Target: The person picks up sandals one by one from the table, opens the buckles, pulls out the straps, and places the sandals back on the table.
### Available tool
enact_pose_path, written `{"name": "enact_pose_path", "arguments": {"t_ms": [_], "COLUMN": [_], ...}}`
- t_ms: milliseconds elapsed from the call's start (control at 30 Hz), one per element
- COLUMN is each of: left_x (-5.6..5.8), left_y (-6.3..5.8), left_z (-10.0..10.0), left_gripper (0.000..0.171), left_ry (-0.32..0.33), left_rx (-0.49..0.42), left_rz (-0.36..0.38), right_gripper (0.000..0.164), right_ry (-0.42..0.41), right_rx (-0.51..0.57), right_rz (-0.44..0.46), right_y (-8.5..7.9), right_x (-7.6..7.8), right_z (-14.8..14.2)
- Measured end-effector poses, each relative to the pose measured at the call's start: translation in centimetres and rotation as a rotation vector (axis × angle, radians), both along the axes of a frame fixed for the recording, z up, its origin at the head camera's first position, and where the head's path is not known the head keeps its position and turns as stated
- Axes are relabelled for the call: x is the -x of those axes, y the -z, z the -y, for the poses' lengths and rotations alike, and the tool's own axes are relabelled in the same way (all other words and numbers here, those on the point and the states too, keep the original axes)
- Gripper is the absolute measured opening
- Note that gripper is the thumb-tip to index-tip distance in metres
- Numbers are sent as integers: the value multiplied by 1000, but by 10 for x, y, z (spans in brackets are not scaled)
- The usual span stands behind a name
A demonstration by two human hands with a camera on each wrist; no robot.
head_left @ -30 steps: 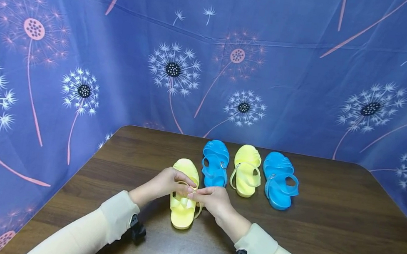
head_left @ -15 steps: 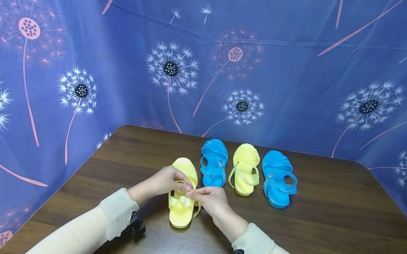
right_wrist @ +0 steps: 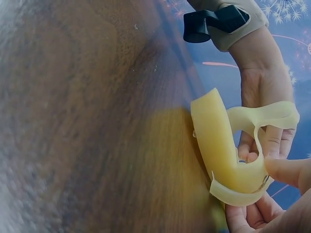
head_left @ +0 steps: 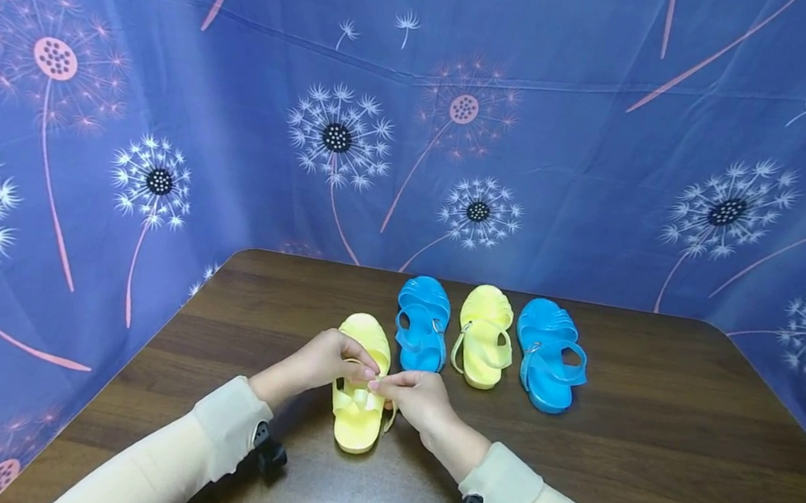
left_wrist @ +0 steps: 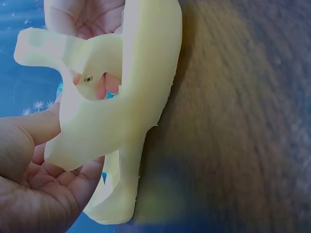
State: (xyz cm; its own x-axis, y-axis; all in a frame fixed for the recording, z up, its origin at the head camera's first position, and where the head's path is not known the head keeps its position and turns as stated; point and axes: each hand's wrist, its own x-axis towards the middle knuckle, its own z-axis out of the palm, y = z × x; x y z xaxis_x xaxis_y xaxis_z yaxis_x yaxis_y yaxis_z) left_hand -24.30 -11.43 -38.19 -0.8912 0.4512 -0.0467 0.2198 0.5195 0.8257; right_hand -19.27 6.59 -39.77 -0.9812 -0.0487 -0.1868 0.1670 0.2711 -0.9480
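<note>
A pale yellow sandal (head_left: 356,433) lies on the table under both hands, its toe pointing away. My left hand (head_left: 326,369) pinches its strap from the left, over the middle of the shoe. From the right, my right hand (head_left: 419,399) pinches at the same strap area, fingertips meeting the left ones. In the left wrist view, the left thumb and fingers grip the sandal's side band (left_wrist: 87,126), and a small metal stud (left_wrist: 88,78) shows on it. The right wrist view has a narrow strap (right_wrist: 235,194) curving round the sandal's side by the right fingers. The fingers partly hide the fastening.
Behind and right of the hands stand a blue sandal (head_left: 420,345), a second yellow sandal (head_left: 485,369) and another blue sandal (head_left: 549,393) in a row. The brown wooden table (head_left: 650,446) ends against a blue dandelion-print cloth (head_left: 590,181).
The head view has shifted slightly. Both hands stay at the yellow sandal's strap with fingertips together; the other sandals keep their places.
</note>
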Motion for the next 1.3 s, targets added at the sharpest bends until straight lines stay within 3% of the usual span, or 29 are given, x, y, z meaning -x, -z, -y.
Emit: {"name": "enact_pose_path", "arguments": {"t_ms": [367,833,1100,1300], "left_x": [2,6,5,6], "left_y": [-1,-2,0,-1], "left_z": [4,16,16,17], "left_gripper": [13,17,11,11], "left_ry": [-33,-21,-24,33], "left_rx": [-18,-34,28,47], "left_rz": [56,80,35,12], "right_gripper": [23,22,23,23], "right_ry": [1,-14,-15,-9], "right_rx": [-2,10,17,12], "right_rz": [-17,-20,-20,-17], "right_y": [0,3,3,0], "right_x": [-1,1,0,1], "right_z": [-2,-3,-2,-2]}}
